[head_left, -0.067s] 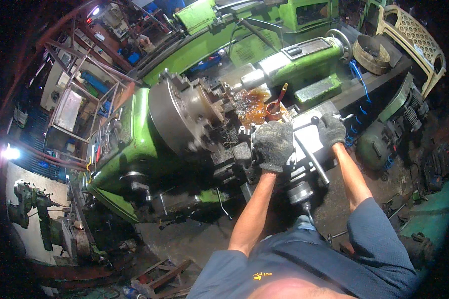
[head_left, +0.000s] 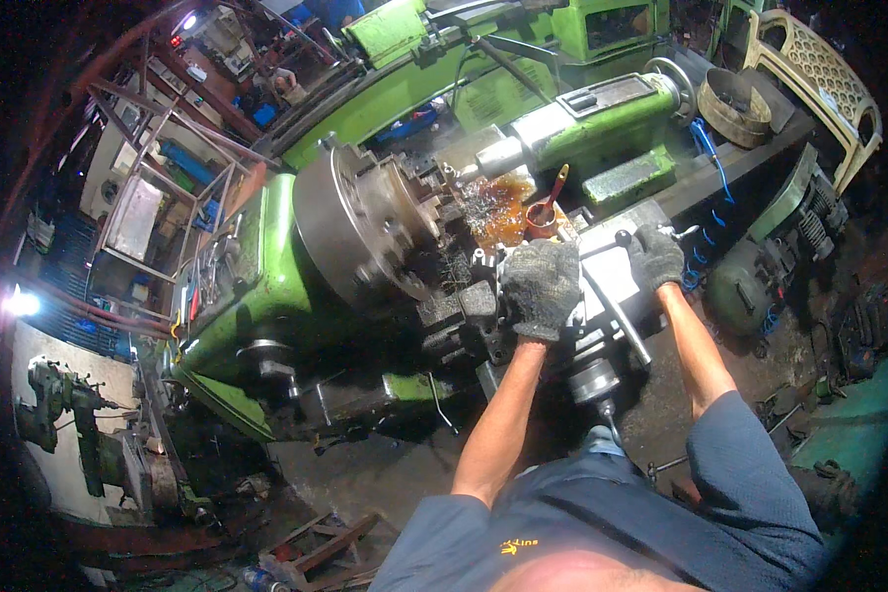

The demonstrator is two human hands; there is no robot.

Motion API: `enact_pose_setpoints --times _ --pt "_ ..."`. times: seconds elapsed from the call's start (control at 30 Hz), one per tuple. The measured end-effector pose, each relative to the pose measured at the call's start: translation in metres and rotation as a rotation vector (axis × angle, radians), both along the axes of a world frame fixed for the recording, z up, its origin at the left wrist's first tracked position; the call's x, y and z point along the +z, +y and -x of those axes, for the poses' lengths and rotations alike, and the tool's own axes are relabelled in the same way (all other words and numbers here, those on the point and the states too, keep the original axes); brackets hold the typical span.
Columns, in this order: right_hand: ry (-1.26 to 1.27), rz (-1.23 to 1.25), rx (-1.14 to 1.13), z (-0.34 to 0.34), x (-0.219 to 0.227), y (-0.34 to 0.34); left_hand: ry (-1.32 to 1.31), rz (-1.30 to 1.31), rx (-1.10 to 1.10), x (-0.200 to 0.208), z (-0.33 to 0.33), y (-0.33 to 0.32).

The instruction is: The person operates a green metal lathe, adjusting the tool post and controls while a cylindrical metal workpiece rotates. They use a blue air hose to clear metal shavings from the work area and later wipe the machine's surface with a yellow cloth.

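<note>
Both of my hands wear dark grey knit gloves over a green metal lathe's carriage. My left hand (head_left: 543,289), fingers curled down, is at the left of the carriage beside the tool post (head_left: 481,301); what it grips is hidden beneath the glove. My right hand (head_left: 656,259) is closed around a small metal crank handle (head_left: 687,233), whose end sticks out to its right. Between the hands slants a long steel lever (head_left: 618,316) with a black knob. To the left, the big chuck (head_left: 350,222) is blurred at its jaws.
Behind my left hand stand a reddish-brown pot (head_left: 541,223) with a brush (head_left: 560,182) and oily brown metal shavings (head_left: 500,209). The green tailstock (head_left: 602,123) lies beyond. A handwheel (head_left: 594,380) juts toward my body. A beige plastic chair (head_left: 821,79) stands far right.
The chuck has turned, its jaws and bolts showing at different places. My hands and the carriage look the same.
</note>
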State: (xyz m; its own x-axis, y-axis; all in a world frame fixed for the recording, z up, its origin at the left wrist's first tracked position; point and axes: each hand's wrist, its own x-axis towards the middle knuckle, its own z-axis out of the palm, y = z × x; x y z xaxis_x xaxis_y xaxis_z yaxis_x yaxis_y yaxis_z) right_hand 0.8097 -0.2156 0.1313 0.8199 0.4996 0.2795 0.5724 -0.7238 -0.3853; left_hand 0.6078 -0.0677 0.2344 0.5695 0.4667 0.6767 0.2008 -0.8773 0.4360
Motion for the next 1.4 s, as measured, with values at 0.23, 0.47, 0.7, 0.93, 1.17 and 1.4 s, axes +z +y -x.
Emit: enact_pose_setpoints --times 0.23,0.47,0.7,0.93,1.17,1.4 --pt "0.011 -0.013 -0.008 0.0058 0.0083 0.0006 -0.004 -0.036 0.015 -0.0046 -0.0016 0.0009" --pt "0.013 -0.012 0.002 0.0032 0.0041 0.0008 -0.037 -0.027 -0.005 -0.0029 -0.0006 -0.0003" --pt "0.021 -0.025 0.005 0.0065 0.0089 0.0008 0.002 0.009 0.004 -0.0045 -0.0004 0.0009" --pt "0.022 -0.024 -0.006 0.0065 0.0089 0.0011 0.009 0.014 -0.022 0.0005 0.0009 0.0005" --pt "0.002 -0.002 0.023 0.0034 0.006 0.0009 -0.005 0.014 -0.006 -0.0058 -0.0003 0.0013" --pt "0.019 0.014 0.007 0.004 0.007 0.0017 0.021 0.001 0.015 -0.0009 0.0014 -0.0007"
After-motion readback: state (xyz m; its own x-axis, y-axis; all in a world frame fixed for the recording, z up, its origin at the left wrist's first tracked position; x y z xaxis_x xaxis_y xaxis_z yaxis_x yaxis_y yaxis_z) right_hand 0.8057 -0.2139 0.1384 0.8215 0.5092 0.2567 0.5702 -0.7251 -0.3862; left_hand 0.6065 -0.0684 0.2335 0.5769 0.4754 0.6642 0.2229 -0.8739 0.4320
